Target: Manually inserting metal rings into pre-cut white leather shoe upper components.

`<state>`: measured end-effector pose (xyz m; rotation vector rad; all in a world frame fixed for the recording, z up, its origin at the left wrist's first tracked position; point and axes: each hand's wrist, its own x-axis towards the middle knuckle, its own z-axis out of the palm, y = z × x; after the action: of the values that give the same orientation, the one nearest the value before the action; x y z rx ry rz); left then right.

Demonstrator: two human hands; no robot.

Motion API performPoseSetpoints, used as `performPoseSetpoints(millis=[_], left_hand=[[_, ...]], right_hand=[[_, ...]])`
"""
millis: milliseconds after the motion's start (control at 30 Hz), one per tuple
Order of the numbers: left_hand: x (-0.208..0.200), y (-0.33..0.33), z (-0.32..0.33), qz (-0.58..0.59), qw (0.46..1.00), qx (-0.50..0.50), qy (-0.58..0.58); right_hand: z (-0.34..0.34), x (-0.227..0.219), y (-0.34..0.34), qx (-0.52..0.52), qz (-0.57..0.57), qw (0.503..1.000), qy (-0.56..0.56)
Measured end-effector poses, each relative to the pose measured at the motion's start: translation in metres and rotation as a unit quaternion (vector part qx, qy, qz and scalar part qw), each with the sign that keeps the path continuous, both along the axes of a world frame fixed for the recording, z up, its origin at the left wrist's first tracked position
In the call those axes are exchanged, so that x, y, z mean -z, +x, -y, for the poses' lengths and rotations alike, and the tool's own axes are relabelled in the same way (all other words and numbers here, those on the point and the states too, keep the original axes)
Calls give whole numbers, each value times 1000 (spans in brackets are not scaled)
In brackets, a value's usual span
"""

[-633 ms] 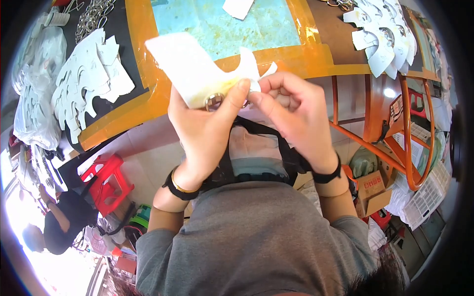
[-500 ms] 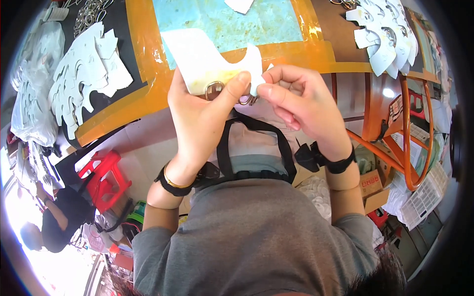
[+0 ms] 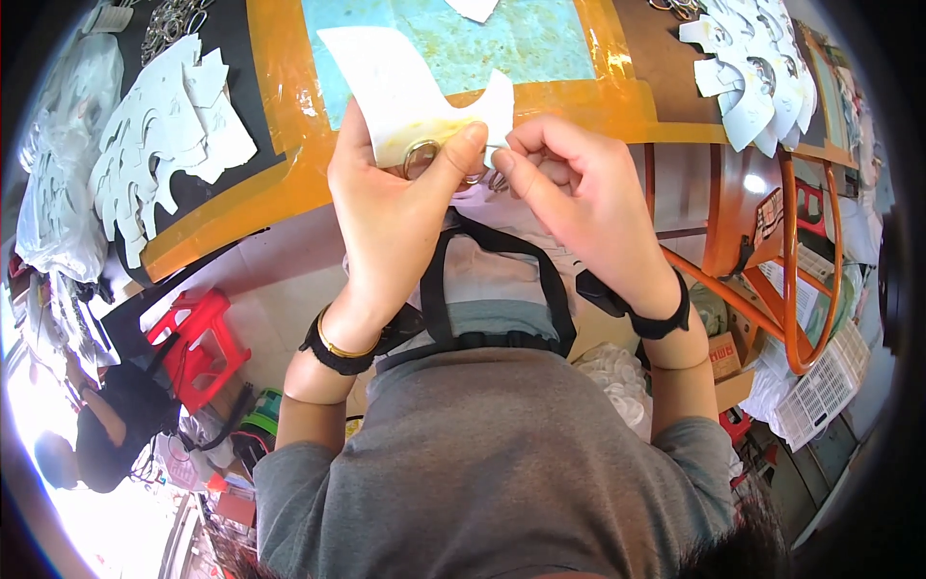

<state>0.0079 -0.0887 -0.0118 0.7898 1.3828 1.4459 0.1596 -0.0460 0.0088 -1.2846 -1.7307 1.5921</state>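
Observation:
My left hand (image 3: 386,222) grips a white flat cut panel (image 3: 371,72) by its lower edge, thumb on top and fingers behind. The panel has a deep curved notch, a narrow horn at its right and yellowish stains low down. A round metal ring (image 3: 409,160) shows at its lower edge beside my left thumb. More metal rings (image 3: 497,183) hang below its right end, partly covered by my fingers. Thumb and forefinger of my right hand (image 3: 593,188) pinch together at the panel's right end; the exact bit between the fingertips is small and partly hidden.
An orange-taped table with a blue-green work surface (image 3: 502,48) lies ahead. Stacked white cut pieces (image 3: 174,135) are at left, more with rings (image 3: 752,77) at right. Metal rings (image 3: 174,29) lie far left. A red stool (image 3: 203,347), orange metal frame (image 3: 791,261) and another person (image 3: 125,425) are around.
Both hands and the panel have shifted slightly up in view, toward the table. My right fingertips have moved a little left and closer to my left thumb.

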Motion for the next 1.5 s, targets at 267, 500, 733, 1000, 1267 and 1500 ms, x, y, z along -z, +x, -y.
performPoseSetpoints(millis=[267, 500, 733, 1000, 1267, 1500], left_hand=[[-2, -5, -2, 53, 998, 19, -19], [1, -5, -3, 100, 995, 30, -4], [-5, 4, -2, 28, 999, -16, 41], [-3, 12, 5, -20, 996, -39, 78], [-5, 8, 8, -4, 998, -20, 59], [-11, -1, 7, 14, 1000, 23, 2]], right_hand=[[-12, -2, 8, -26, -82, 978, -188], [-10, -9, 8, -29, -64, 981, -183], [-14, -5, 11, -29, -73, 981, -180], [-15, 4, 8, -22, -81, 985, -151], [-11, 7, 7, 22, -90, 995, -36], [-12, -6, 8, -7, -68, 980, -186]])
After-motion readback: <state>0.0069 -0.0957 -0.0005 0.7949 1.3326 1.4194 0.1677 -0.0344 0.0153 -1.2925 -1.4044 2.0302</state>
